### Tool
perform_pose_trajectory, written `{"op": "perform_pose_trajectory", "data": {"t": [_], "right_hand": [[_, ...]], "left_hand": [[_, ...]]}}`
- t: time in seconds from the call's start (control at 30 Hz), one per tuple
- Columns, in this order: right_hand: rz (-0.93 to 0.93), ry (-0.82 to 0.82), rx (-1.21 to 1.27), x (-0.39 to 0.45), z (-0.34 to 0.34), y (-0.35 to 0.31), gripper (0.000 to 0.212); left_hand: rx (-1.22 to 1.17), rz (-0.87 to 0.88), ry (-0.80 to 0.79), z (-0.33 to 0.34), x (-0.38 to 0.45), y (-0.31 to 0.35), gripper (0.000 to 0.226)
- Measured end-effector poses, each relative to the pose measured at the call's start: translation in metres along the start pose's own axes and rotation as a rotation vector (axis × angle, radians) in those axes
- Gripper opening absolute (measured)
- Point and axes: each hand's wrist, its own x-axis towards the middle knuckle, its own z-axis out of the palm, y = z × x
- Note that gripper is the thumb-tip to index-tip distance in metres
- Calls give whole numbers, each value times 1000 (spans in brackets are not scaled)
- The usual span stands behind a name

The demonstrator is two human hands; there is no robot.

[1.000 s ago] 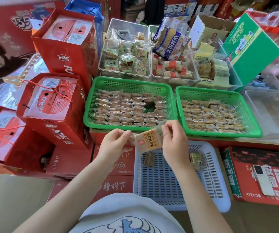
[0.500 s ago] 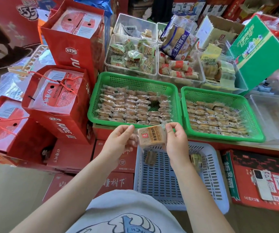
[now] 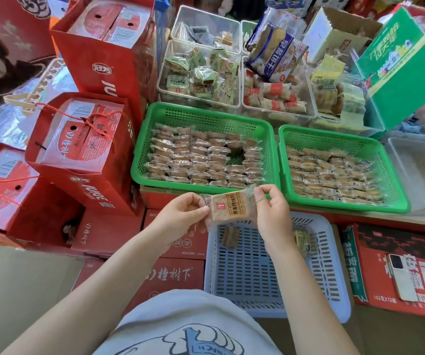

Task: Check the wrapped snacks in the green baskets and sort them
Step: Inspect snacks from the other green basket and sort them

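Both hands, left hand (image 3: 183, 216) and right hand (image 3: 270, 211), pinch one wrapped snack (image 3: 229, 207) by its slippery film ends. A slip drops it unchecked into the white basket (image 3: 334, 283) below (already holding a few).

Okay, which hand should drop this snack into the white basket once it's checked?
Probably the right hand. Both hands pinch the wrapped snack, but the right one sits directly above the white basket, while the left hand is over the red cartons beside it.

Snack shop stockroom: stacked red gift cartons (image 3: 98, 160).
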Motion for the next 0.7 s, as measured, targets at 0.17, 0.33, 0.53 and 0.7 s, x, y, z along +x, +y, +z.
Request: {"op": "perform_pose_trajectory", "data": {"t": [0.17,0.33,0.53,0.7], "right_hand": [[163,0,185,4,10,-4,20],[117,64,165,19,5,-7,20],[441,52,500,43,1,-7,17],[674,-35,823,62,-2,1,12]], "left_hand": [[-31,-144,90,5,14,1,8],[215,106,273,22,24,10,33],[482,302,57,23,53,14,59],[295,183,132,26,69,19,30]]}}
